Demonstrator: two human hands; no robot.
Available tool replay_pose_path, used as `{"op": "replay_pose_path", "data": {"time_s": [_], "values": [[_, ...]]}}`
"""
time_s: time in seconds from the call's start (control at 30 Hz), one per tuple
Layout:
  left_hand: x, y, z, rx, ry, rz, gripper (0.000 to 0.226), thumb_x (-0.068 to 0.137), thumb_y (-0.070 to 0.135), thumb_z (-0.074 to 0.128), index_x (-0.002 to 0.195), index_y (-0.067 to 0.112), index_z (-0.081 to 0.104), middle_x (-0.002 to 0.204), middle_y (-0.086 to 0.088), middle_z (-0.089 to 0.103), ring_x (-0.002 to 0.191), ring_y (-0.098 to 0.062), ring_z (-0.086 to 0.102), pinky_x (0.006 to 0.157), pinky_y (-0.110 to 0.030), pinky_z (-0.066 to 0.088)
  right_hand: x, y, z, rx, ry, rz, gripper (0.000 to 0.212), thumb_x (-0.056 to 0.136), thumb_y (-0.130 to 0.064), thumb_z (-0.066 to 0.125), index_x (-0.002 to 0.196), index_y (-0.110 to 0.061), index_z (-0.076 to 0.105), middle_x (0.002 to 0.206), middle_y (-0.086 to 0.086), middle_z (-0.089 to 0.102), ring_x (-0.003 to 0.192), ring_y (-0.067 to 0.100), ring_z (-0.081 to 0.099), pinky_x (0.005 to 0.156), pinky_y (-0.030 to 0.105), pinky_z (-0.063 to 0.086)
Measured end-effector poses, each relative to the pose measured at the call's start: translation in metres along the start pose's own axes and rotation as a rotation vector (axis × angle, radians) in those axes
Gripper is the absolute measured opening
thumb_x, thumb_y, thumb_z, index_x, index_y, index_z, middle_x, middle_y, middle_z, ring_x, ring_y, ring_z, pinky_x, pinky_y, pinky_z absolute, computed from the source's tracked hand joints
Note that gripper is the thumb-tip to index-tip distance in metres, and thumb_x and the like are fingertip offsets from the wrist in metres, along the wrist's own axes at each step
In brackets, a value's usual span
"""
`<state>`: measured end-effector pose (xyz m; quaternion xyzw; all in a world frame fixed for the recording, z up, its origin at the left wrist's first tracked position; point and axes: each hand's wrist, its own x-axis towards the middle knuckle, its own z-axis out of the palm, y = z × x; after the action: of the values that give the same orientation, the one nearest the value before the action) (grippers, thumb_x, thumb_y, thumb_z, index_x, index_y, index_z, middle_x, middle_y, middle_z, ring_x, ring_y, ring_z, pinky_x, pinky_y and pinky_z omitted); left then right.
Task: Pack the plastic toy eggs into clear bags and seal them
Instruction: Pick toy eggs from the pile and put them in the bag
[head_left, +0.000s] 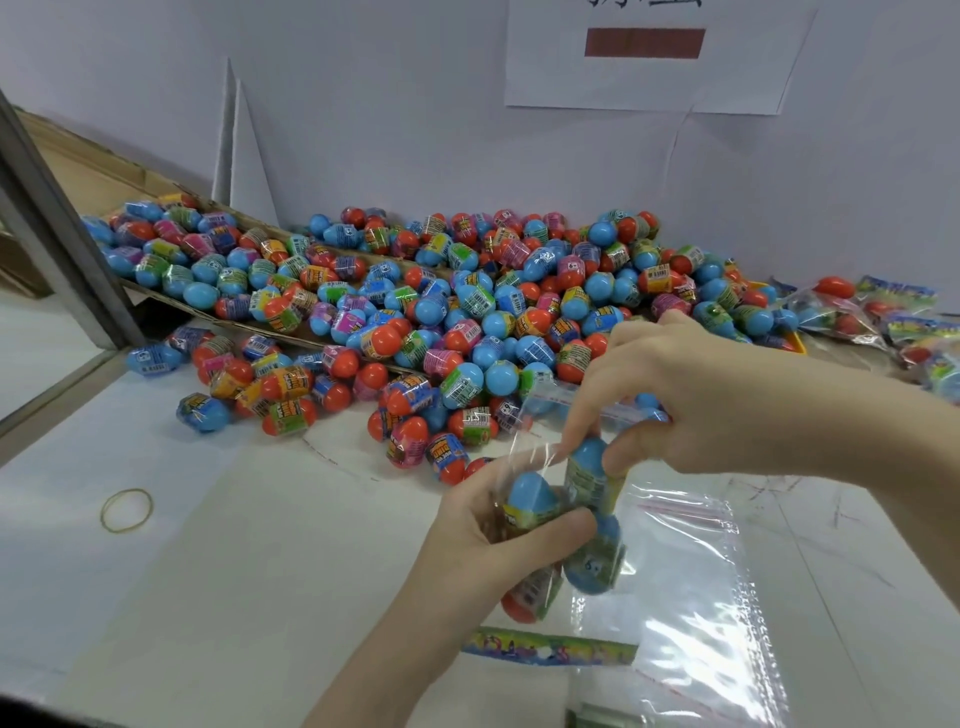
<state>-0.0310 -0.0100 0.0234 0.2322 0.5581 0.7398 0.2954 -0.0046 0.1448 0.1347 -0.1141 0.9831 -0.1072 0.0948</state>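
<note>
Left hand wraps bag, thin, floppy, slippery. Right hand pinches egg, light, hard, smooth, above bag mouth. Grip egg middle.

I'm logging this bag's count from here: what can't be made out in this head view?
- Egg count in the held bag: left hand covers it.
- Bag mouth, sealed or not: right hand and glare.
- Egg labels: too small.
- Wall sign: cut off at top.

White table under egg pile, rubber band, clear bags.
</note>
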Motion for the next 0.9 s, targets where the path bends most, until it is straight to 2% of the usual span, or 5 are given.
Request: {"op": "replay_pose_path", "data": {"time_s": [0.13,0.33,0.53,0.7,0.9], "values": [[-0.001,-0.002,0.004,-0.013,0.003,0.022,0.040,0.059,0.017,0.069,0.099,0.018,0.065,0.077,0.005,0.072,0.070,-0.004,0.067,0.060,-0.015,0.050,0.003,0.005,0.002,-0.001,-0.005,0.033,0.020,0.079,-0.028,0.068,0.094,-0.041,0.067,0.070,-0.023,0.046,0.073,-0.035,0.024,0.066,-0.011,0.007],[0.003,-0.004,0.001,-0.068,0.043,0.003,0.046,0.058,0.022,0.070,0.103,0.018,0.066,0.091,-0.002,0.074,0.082,-0.012,0.068,0.068,-0.021,0.054,0.004,0.007,0.007,-0.177,0.129,0.036,0.025,0.082,-0.033,0.063,0.098,-0.051,0.062,0.075,-0.024,0.050,0.077,0.003,0.027,0.073,0.017,0.019],[0.008,-0.006,-0.002,-0.132,0.082,-0.086,0.053,0.052,0.028,0.073,0.105,0.023,0.066,0.092,-0.004,0.073,0.081,-0.014,0.069,0.066,-0.020,0.053,0.000,0.011,0.013,0.010,0.144,0.041,0.036,0.087,-0.042,0.041,0.122,-0.048,0.049,0.096,-0.028,0.055,0.099,-0.004,0.031,0.086,0.020,0.015],[0.010,-0.001,-0.004,-0.201,0.130,-0.054,0.049,0.053,0.028,0.073,0.101,0.024,0.068,0.090,-0.002,0.074,0.079,-0.013,0.070,0.061,-0.019,0.053,-0.014,0.004,0.051,0.611,0.728,0.238,0.071,0.054,-0.066,0.056,0.121,-0.046,0.041,0.113,-0.031,0.050,0.100,-0.011,0.050,0.077,0.014,0.046],[0.013,0.006,-0.002,-0.190,0.082,0.023,0.038,0.054,0.032,0.073,0.092,0.032,0.073,0.091,0.002,0.074,0.083,-0.009,0.070,0.063,-0.015,0.052,-0.010,-0.003,0.091,1.309,0.409,0.406,0.078,0.043,-0.035,0.078,0.117,-0.028,0.055,0.094,0.002,0.072,0.084,0.016,0.069,0.076,0.029,0.054]]}}
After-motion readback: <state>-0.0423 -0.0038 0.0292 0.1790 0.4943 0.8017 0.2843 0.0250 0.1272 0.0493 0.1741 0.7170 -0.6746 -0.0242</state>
